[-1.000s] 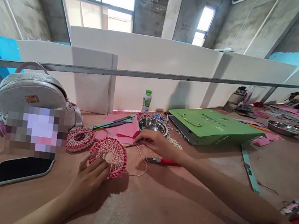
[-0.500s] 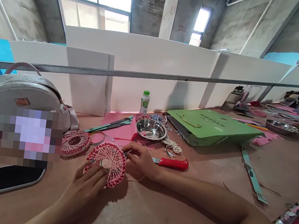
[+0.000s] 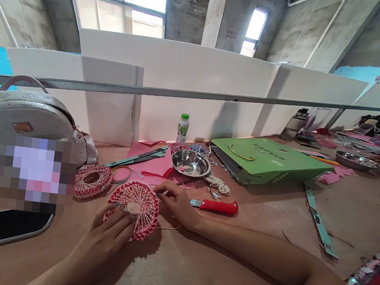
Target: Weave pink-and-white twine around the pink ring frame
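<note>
Both curled, left hand holds woven disc, right hand beside it.

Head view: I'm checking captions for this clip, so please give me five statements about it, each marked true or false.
1. The left hand holds the red-and-white disc. True.
2. The right hand rests in the bowl. False: the right hand is beside the disc, and the bowl stands beyond it.
3. The bottle has a green cap. True.
4. The phone lies on the green bag. False: the phone lies on the table, at the left.
5. The bowl is nearer than the bottle. True.
</note>
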The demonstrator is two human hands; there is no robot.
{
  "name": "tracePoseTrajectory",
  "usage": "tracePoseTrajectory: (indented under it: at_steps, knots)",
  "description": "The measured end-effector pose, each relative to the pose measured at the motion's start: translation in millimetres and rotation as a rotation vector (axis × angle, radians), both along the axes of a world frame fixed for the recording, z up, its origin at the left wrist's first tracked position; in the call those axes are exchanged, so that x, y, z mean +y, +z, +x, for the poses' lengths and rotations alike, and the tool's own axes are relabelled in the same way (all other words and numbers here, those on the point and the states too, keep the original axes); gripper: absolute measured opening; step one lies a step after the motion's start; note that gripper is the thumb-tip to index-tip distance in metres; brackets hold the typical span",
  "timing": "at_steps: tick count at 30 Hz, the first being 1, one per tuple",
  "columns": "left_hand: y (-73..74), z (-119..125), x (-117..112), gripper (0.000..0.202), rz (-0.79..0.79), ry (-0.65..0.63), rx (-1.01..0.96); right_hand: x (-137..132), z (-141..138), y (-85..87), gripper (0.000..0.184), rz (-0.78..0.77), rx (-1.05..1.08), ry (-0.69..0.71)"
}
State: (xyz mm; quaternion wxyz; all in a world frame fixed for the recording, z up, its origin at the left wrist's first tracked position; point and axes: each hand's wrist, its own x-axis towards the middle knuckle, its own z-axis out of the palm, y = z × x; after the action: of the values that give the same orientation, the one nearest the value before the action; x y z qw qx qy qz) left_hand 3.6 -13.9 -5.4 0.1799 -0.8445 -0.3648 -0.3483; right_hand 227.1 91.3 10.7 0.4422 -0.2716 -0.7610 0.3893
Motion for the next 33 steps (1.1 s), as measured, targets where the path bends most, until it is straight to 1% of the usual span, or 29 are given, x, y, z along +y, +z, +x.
tracePoseTrajectory:
  at_steps: [6,11,18,24,33]
  knots:
    - [-4.0,-1.5,-0.9,0.023,-0.019,-0.027,-0.003,0.8,-0.4,-1.6,0.022,0.004,-0.001,-0.012]
    - [-8.6,-3.9,0.1,0.022,-0.02,-0.006,0.007,2.1,-0.9,-2.4,0.018,-0.002,0.0,-0.019]
    - [-7.6,-2.9,0.1,0.024,-0.036,-0.016,-0.001,1.4,-0.8,-1.4,0.015,0.019,-0.016,-0.031]
    - [-10.0,-3.9,0.5,0.022,-0.036,-0.018,-0.017,2.8,-0.1,-3.4,0.014,0.031,-0.024,-0.028]
    - [-5.4,-1.5,-0.6,0.016,-0.029,-0.01,-0.02,1.7,0.7,-0.8,0.016,0.006,-0.024,-0.042]
